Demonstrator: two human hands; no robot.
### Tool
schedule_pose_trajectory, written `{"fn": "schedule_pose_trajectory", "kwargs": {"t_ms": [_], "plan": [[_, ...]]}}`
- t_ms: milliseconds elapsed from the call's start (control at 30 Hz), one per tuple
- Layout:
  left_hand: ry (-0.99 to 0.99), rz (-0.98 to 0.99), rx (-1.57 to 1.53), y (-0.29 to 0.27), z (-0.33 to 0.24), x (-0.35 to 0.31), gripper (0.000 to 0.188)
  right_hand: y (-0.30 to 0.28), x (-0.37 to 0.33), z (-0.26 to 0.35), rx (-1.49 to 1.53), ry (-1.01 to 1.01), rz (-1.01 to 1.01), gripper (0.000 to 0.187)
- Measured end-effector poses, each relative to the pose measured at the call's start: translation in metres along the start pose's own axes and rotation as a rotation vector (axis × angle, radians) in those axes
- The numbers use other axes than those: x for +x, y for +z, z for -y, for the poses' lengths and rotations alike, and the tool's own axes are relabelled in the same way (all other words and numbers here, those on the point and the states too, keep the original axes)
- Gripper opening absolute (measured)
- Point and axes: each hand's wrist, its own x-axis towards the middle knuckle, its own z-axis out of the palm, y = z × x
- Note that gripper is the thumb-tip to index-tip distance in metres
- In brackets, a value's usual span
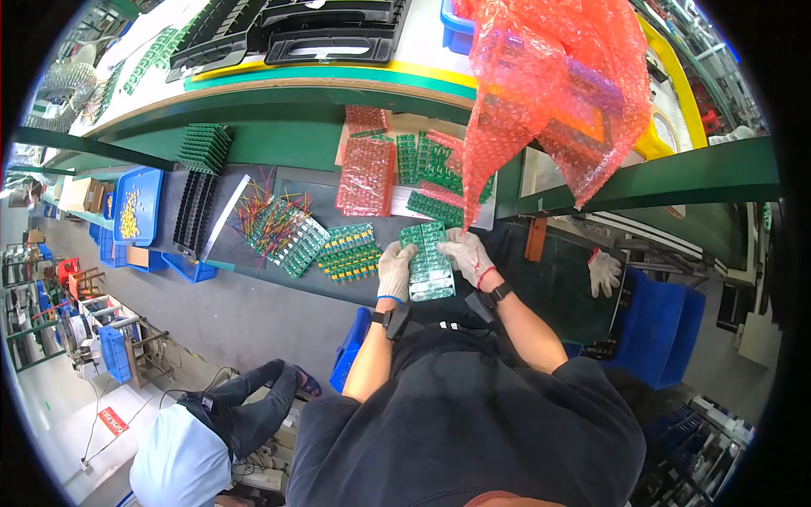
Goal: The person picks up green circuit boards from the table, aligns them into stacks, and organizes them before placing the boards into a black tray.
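Between my two gloved hands is a green circuit board panel (429, 262), held by its left and right edges over the front of the bench. My left hand (394, 269), in a white knit glove, is closed on the left edge. My right hand (467, 255), gloved the same way, grips the upper right side. Left of it lie green panels with yellow and blue parts (351, 253). Farther left is a green panel with a tangle of coloured wires (279, 232). Behind my hands are green boards (422, 158) and a pink bubble-wrap packet (366, 176).
Red bubble wrap (549, 93) hangs from the upper shelf (338, 89). At left stand a black rack (196, 211), stacked green boards (204, 147) and a blue tray (150, 190) of yellow parts. A loose glove (604, 273) lies right, near a blue bin (663, 325). Another person (182, 456) is at lower left.
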Motion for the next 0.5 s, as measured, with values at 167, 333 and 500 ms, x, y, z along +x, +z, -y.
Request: {"fn": "schedule_pose_trajectory", "kwargs": {"t_ms": [167,333,500], "plan": [[0.078,-0.106,-0.050,-0.011,-0.007,0.003,0.021,-0.003,-0.009,0.015,-0.063,-0.029,-0.115,0.018],[0.058,-0.180,-0.187,-0.008,-0.019,-0.003,0.017,-0.022,-0.004,0.011,0.595,0.043,-0.136,0.022],[0.040,-0.169,-0.210,-0.040,0.014,0.005,0.023,-0.022,0.010,-0.002,0.833,0.298,-0.471,0.028]]}}
